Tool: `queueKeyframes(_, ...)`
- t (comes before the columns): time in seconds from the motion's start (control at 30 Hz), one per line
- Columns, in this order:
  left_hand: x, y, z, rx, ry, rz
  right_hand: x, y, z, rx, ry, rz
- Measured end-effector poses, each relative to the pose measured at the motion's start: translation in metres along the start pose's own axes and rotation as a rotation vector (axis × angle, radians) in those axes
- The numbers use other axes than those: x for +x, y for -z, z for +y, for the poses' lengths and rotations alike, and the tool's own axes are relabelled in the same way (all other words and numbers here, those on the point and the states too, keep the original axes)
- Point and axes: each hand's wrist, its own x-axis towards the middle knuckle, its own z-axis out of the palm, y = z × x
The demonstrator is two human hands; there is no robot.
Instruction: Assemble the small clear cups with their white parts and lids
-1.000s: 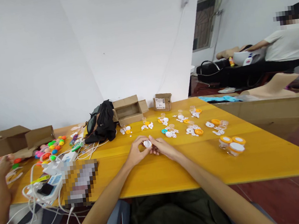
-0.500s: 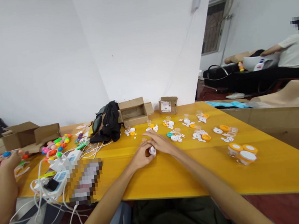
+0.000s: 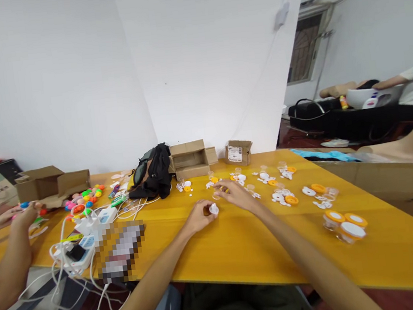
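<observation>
My left hand (image 3: 199, 216) is closed around a small white plastic piece (image 3: 213, 208) with a narrow tip, above the middle of the table. Its lower part is hidden by the fingers. Just to the right, my right hand (image 3: 238, 195) has its bent fingers at a small clear cup (image 3: 216, 193) and seems to grip it. Behind this hand lie white discs and a clear cup, partly covered by it. Further right are white perforated discs (image 3: 283, 196) with an orange ring (image 3: 291, 200).
Three orange-lidded clear jars (image 3: 352, 230) stand together at the right. Cardboard boxes (image 3: 192, 171) and a black bag (image 3: 154, 173) line the wall. Power strips (image 3: 82, 256), cables and a blurred phone (image 3: 122, 251) lie left. Another person's hands (image 3: 25, 218) handle colourful balls.
My right hand has moved away from my left, to the right, and a clear cup now shows at its fingertips. My left hand still holds the white piece. The view has shifted slightly.
</observation>
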Motion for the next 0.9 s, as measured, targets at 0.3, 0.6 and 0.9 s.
queueKeyframes(0.3, 0.003, 0.001, -0.002, -0.043, 0.0, -0.003, -0.003, 0.003, -0.022, -0.063, 0.12, -0.229)
queueKeyframes(0.6, 0.003, -0.001, -0.004, -0.118, 0.006, -0.001, -0.004, 0.002, -0.021, -0.17, 0.138, -0.282)
queueKeyframes(0.9, 0.004, -0.001, -0.005, -0.127, 0.063, -0.012, -0.003, 0.003, -0.026, -0.244, 0.113, -0.299)
